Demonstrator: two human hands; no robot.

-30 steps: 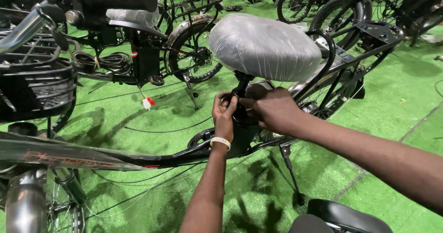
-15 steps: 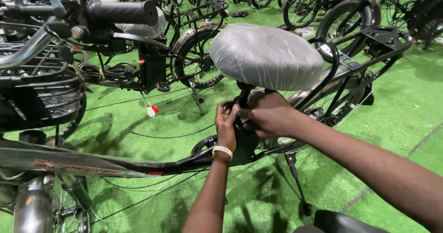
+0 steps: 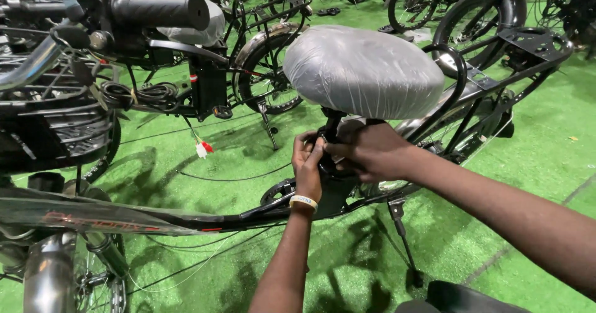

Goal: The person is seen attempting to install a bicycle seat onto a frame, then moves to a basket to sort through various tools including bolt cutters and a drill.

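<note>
A bicycle saddle wrapped in clear plastic (image 3: 363,71) sits on a black seat post (image 3: 331,125). Both my hands are just under it at the seat clamp. My left hand (image 3: 308,162), with a pale wristband, has its fingers closed on the post clamp from the left. My right hand (image 3: 371,152) wraps around the same spot from the right and hides the clamp. The black frame tube (image 3: 205,221), partly wrapped in plastic, runs left from there.
A handlebar with a black grip (image 3: 158,10) and front basket (image 3: 46,102) stand close at left. Another bicycle's rear wheel (image 3: 267,71) is behind, the rear rack (image 3: 534,40) at right, a kickstand (image 3: 403,238) on green turf (image 3: 546,145), and a black saddle (image 3: 472,297) at the bottom.
The view has shifted slightly, so the saddle sits a little lower and right in view. Both hands stay at the seat clamp with only small finger movement.
</note>
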